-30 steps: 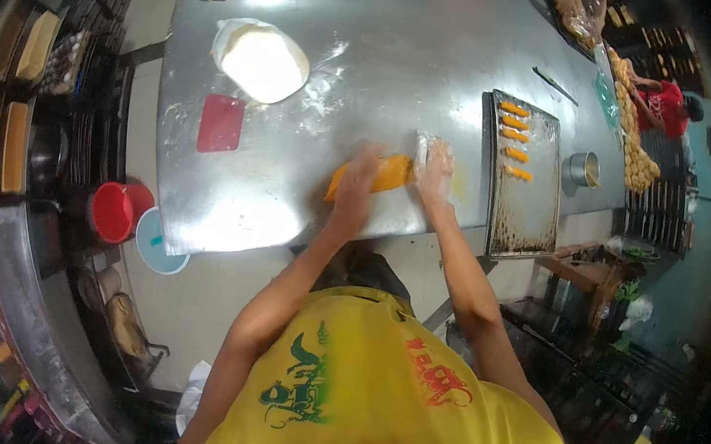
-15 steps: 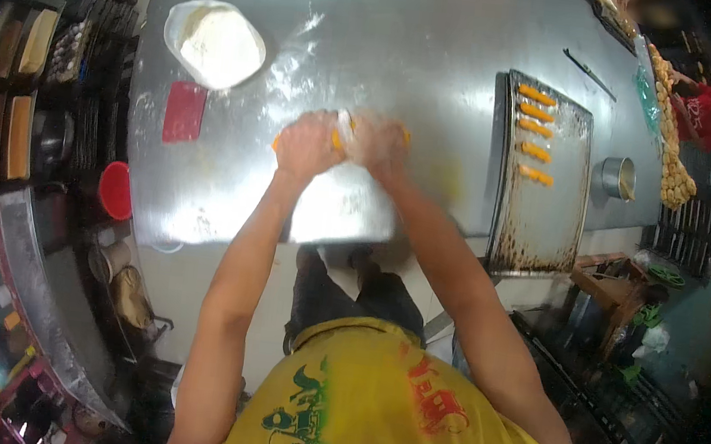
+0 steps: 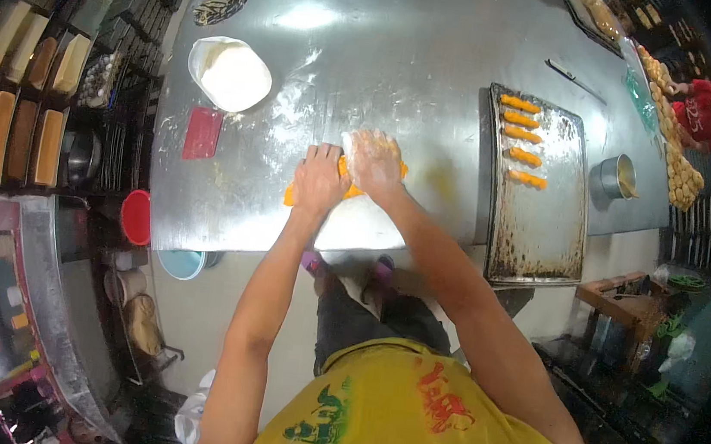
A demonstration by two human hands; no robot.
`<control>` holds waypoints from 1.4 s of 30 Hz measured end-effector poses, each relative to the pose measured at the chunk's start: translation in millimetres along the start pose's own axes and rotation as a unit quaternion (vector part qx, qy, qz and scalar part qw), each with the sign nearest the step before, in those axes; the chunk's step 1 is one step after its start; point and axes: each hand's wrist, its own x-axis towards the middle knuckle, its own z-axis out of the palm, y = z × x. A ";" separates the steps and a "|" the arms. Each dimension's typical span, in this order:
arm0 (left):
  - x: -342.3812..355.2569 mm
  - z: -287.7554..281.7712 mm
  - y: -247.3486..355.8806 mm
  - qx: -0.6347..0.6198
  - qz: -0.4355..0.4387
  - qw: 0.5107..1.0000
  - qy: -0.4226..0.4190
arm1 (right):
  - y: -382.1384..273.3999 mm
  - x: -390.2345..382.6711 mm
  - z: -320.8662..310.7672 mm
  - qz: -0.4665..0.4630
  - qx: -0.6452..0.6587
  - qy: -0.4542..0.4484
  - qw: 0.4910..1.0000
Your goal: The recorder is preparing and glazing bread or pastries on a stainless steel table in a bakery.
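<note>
Bare L hand [image 3: 323, 180], floury R hand [image 3: 376, 163] palm-down on orange dough roll [image 3: 352, 192]; grip hidden, can't tell. Uneven push cld tear it.

1 red bucket [image 3: 137, 216], 1 blue bucket [image 3: 182, 264]

A bare left hand [image 3: 322, 180] and white-dusted right hand [image 3: 375, 165] lie over long orange dough [image 3: 352, 192] on a shiny metal table [image 3: 389, 69].

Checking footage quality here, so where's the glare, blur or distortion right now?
Head view: glare whitens the metal table along its near edge and in a far patch; head view: the corners fall to black and the table's left edge bends; head view: the right hand looks slightly soft.
</note>
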 end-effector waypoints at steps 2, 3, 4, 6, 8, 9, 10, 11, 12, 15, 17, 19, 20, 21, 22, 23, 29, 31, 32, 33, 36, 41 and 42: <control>-11.8 10.9 2.4 -0.010 -0.045 0.999 -0.021 | 1.2 -10.9 10.0 0.005 -0.022 -0.062 0.998; -17.8 13.5 6.8 0.000 -0.025 1.000 0.017 | 2.4 -20.4 11.5 -0.009 -0.051 0.017 0.999; -17.3 9.4 6.7 0.016 -0.007 0.998 0.065 | -0.5 -17.5 8.5 -0.030 -0.077 0.104 0.991; -37.1 3.5 9.0 -0.019 0.014 0.997 0.071 | -1.3 -33.3 -0.6 -0.063 -0.010 0.042 0.997; -87.6 0.9 21.7 -0.028 0.016 0.997 0.066 | -7.1 -77.7 -27.2 -0.116 0.068 -0.026 0.991; -114.2 3.8 37.5 -0.007 0.003 0.999 0.053 | -7.6 -107.6 -45.3 -0.133 0.074 -0.031 0.988; -132.4 9.0 47.2 -0.009 0.005 0.999 0.052 | -11.4 -127.8 -50.4 -0.130 0.073 -0.033 0.988; -151.3 13.8 54.2 0.003 -0.009 0.999 0.032 | -17.4 -146.2 -52.8 -0.100 0.085 -0.056 0.990; -158.2 17.4 58.3 0.011 -0.023 1.000 0.010 | -18.0 -153.8 -53.4 -0.069 0.094 -0.082 0.990; -93.1 15.4 44.2 0.033 -0.046 0.998 0.003 | -9.5 -104.6 -32.0 -0.023 -0.005 -0.036 0.999; -30.1 18.4 15.0 0.073 -0.055 0.995 0.045 | 0.4 -40.7 -14.0 0.024 -0.029 -0.035 0.999; 26.2 4.4 -8.6 0.080 -0.055 0.991 0.092 | 10.9 24.6 -5.6 0.052 -0.012 0.035 0.998; 42.9 0.0 -18.7 0.074 -0.053 0.988 0.122 | 18.4 47.5 0.6 0.045 0.005 0.078 0.996; 49.5 0.9 -26.5 0.073 -0.057 0.989 0.118 | 25.1 54.0 9.4 0.044 0.006 0.072 0.996; 54.4 1.5 -33.3 0.084 -0.045 0.991 0.092 | 30.9 58.4 15.1 0.041 0.000 0.066 0.997; 52.7 2.8 -35.9 0.096 -0.033 0.993 0.067 | 33.8 56.0 19.4 0.037 -0.006 0.061 0.997; -79.5 6.1 -1.9 0.021 -0.003 1.000 -0.013 | 28.2 -115.6 -37.2 0.023 0.075 -0.108 0.991; -63.6 10.4 -1.7 0.037 -0.002 0.999 -0.010 | 32.1 -102.8 -21.6 0.046 0.047 -0.067 0.996; -40.3 10.8 -4.7 0.048 -0.018 0.999 0.020 | 35.2 -84.9 -10.2 0.068 0.019 -0.025 0.997; -13.4 11.0 -11.5 0.060 -0.033 0.996 0.052 | 39.7 -55.8 -2.4 0.084 0.002 -0.014 0.996; 53.9 1.4 -36.4 0.087 -0.067 0.990 0.085 | 39.6 32.8 -5.4 0.127 -0.030 0.063 0.989; 21.2 2.4 -32.0 0.097 -0.073 0.989 0.086 | 69.2 -13.5 14.4 0.045 0.021 0.073 0.996; -9.4 0.0 -22.2 0.048 -0.068 0.994 0.069 | 69.4 -45.0 12.2 -0.024 0.040 0.094 0.994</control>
